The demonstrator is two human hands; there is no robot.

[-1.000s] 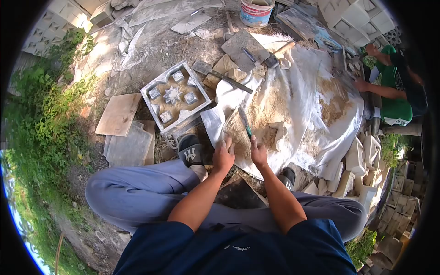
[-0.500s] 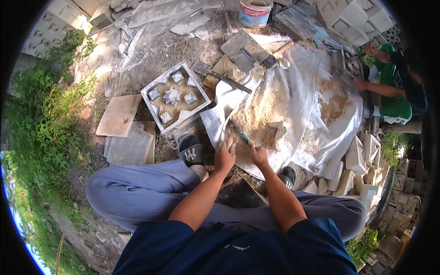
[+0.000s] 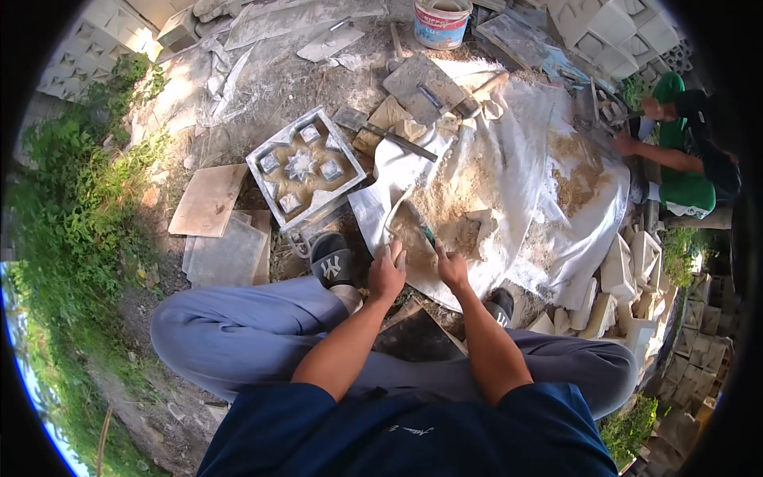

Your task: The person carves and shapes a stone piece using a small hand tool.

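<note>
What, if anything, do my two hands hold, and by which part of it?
The right hand holds a tool by its green handle. Whether the left hand grips the sheet cannot be told.

Near edge of the white sheet (image 3: pixel 588 246): tool (image 3: pixel 430 236), its grip mostly hidden inside the right hand (image 3: pixel 452 270); far end indistinct against the sand (image 3: pixel 461 183). Left hand (image 3: pixel 386 274) at same edge; whether it touches anything, unclear. Dark board (image 3: pixel 421 338) partly covered by trousers (image 3: pixel 230 334). Beyond sheet's right edge, co-worker (image 3: pixel 685 155) partly lost in shadow; object held, too small to name. Shirt lettering (image 3: pixel 418 430) illegible. Greenery (image 3: pixel 63 207) leftward, blurred.
</note>
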